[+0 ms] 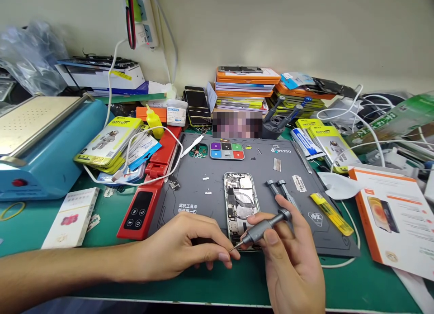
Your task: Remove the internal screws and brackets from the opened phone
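My right hand [293, 255] is closed around a grey precision screwdriver [264, 229], which slants down to the left. Its thin tip meets the fingertips of my left hand [193, 244]. Those fingers are pinched together; whatever may be between them is too small or hidden to make out. Just behind both hands lies an opened phone [241, 201] with its inner parts bare, its lower end partly covered by my fingers. It rests on a dark grey work mat [203, 205]. Two more screwdrivers [286, 192] lie to the right of the phone.
A colored screw tray [227, 151] and small loose parts sit on the mat. Left are a red tool with buttons [140, 210], a white box [71, 216] and a blue machine [37, 169]. Right are an orange-white box [393, 219] and battery packs [332, 144]. A screwdriver stand [273, 126] is behind.
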### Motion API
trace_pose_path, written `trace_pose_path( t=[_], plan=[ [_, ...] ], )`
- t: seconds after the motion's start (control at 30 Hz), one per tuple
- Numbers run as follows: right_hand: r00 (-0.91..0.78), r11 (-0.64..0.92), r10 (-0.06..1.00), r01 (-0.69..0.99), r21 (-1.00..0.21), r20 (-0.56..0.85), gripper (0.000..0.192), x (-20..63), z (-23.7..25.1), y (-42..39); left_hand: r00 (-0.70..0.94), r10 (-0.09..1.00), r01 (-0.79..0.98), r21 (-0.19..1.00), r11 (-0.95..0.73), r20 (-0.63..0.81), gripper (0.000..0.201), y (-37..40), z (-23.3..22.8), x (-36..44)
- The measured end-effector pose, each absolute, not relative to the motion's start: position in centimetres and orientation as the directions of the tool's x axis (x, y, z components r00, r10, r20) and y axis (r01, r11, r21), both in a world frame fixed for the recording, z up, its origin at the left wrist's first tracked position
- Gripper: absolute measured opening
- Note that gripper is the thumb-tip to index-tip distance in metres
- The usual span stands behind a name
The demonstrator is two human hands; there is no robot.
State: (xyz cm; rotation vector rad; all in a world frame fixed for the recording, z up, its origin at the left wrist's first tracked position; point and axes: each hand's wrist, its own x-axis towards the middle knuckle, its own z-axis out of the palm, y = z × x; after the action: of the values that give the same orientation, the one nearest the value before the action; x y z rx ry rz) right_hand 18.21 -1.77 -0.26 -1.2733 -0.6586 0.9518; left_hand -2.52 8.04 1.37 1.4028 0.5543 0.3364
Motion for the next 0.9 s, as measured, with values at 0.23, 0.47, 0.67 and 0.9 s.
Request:
trace_pose_path(
  t=[0.23,0.47,0.67,0.9],
  plan=[
    [0.496,0.066,0.867,-0.206,-0.976,-0.046,0.052,18.06,-0.06,-1.64,0.841,0.525,0.069,0.989,0.13,-0.127,0.025,8.16,1.09,-2.47],
    [0.477,0.062,0.878,-0.208,-0.976,-0.046,0.051,17.98,0.16,-1.64,0.845,0.524,0.053,0.992,0.114,-0.105,0.022,8.2,1.77,-2.39],
    [0.472,0.058,0.88,-0.198,-0.978,-0.044,0.051,17.8,0.34,-1.49,0.851,0.517,0.041,0.993,0.109,-0.092,0.021,8.24,1.79,-2.52],
    [0.471,0.066,0.882,-0.179,-0.982,-0.026,0.049,17.88,0.24,-1.46,0.851,0.52,0.023,0.995,0.1,-0.072,0.021,8.27,1.73,-2.4]
  ],
)
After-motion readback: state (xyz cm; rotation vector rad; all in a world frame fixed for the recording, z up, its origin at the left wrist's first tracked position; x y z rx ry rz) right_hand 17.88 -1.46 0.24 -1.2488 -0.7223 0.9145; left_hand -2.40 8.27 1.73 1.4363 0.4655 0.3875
